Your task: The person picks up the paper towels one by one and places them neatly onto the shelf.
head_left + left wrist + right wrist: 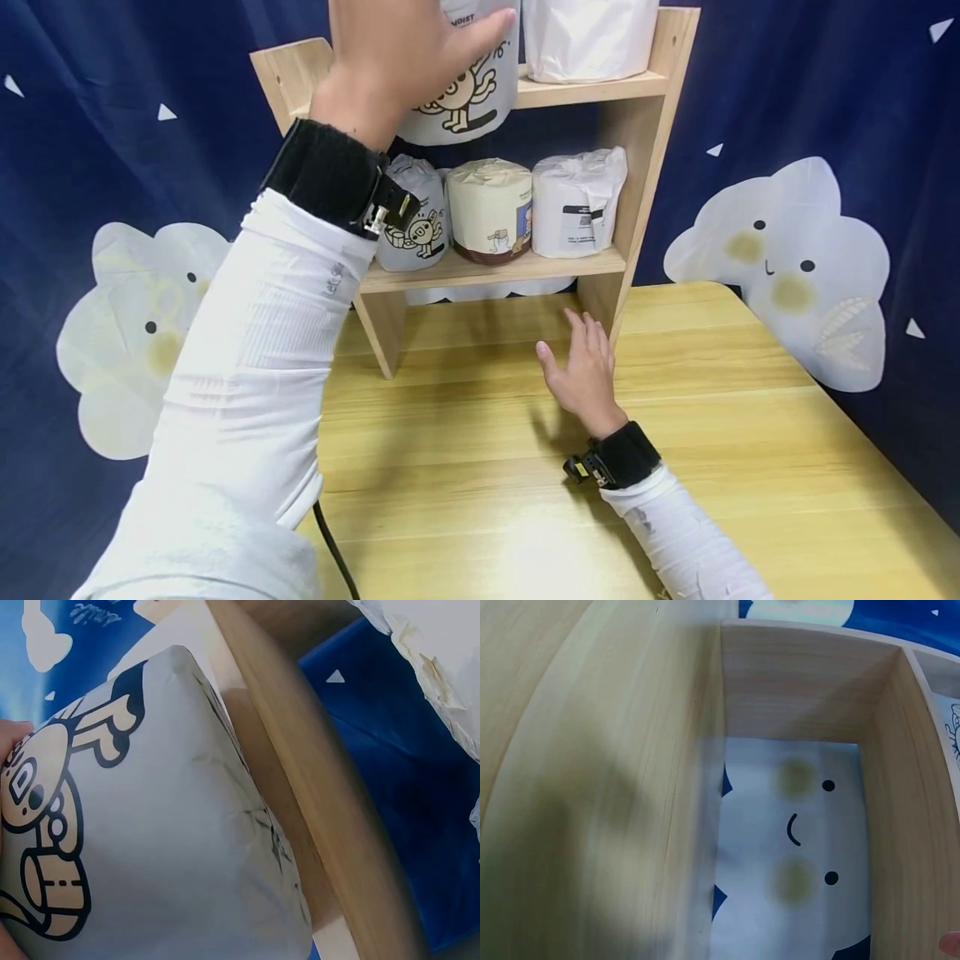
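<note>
From the head view, your left hand [405, 50] is up at the top shelf [592, 87], wrapped over the cartoon roll [465, 100] so it will not tip off. Your fingers curl round its top. Your right hand [583, 371] lies flat and loose on the table [750, 467], holding nothing, just beside the rack's leg.

From the left wrist view, the cartoon roll [150, 847] sits against the shelf edge [315, 795], with a fingertip at its side.

From the right wrist view, you see only the space under the wooden rack [810, 682].
</note>
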{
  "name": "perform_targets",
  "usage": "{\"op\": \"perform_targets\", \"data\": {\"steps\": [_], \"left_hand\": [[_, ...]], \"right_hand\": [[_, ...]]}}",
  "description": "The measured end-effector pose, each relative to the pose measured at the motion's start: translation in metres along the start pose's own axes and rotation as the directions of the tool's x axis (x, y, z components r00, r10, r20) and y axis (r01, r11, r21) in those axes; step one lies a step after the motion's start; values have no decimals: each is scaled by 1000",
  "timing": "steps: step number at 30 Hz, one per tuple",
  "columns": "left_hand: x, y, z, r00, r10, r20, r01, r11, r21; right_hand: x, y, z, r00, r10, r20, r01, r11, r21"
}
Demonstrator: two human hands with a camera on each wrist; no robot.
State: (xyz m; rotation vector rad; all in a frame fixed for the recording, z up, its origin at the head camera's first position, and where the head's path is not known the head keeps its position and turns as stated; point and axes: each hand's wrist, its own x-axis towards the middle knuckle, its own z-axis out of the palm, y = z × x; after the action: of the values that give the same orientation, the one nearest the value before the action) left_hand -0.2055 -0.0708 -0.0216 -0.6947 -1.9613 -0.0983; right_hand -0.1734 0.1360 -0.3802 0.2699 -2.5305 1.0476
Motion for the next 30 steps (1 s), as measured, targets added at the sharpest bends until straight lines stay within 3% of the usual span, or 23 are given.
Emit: {"op": "perform_targets", "data": {"steps": [6,13,15,19,22,26,30], "left_hand": [[12,-5,5,998,-37,60,36,999,22],[22,-4,9,983,-142,119,136,989,57],[24,-4,10,970,-191,152,182,981,68],[29,-3,10,903,-346,255,333,938,93],[32,-4,13,888,-380,259,364,925,108],[33,-4,16,898,-370,240,353,929,112],[33,-3,11,845,-446,295,446,892,70]], "right_hand": [[-1,-1,0,1000,-6,0,6,1000,4],[-4,-1,-2,1000,-29,-4,29,999,-13],[-5,0,-2,999,-32,-7,32,999,-16],[-8,-1,-1,1000,-30,-9,29,999,-17],[-10,-1,1,1000,-22,-7,22,1000,-16],[-12,-3,2,1000,-20,-5,20,1000,-14],[-12,-4,2,1000,-25,-11,25,1000,-18]]}}
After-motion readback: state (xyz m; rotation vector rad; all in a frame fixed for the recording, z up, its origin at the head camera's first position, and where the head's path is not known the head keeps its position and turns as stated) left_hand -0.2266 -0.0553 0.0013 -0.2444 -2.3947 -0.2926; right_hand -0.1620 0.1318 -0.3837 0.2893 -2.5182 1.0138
